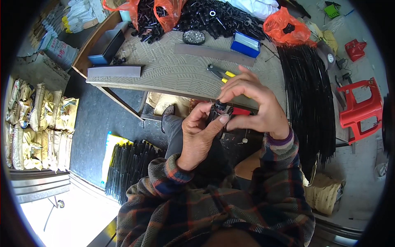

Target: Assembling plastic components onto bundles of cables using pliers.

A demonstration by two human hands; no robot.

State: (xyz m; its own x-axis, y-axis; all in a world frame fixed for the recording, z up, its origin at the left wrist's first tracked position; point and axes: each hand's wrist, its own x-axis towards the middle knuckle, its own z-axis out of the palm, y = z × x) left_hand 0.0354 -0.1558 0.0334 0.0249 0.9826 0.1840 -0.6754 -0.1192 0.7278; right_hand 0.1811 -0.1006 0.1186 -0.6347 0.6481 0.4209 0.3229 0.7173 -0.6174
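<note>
Above my lap, in front of the table's near edge, my left hand (198, 133) grips a small black plastic fitting (220, 106) between thumb and fingers. My right hand (257, 103) arches over it from the right, a fingertip on the fitting's top and the thumb close to its side. The other right fingers are raised and curved. A red tapered piece (242, 111) shows behind the right thumb; whether it is held I cannot tell. My fingers hide the lower part of the fitting. Yellow-handled pliers (222, 75) lie on the table just beyond my right hand.
A heap of black fittings (201, 18) covers the far side of the table (164, 61), near orange bags (286, 29), a round tin (194, 37) and a blue box (245, 44). Long black rods (306, 99) hang over the right side. A red stool (360, 109) stands farther right.
</note>
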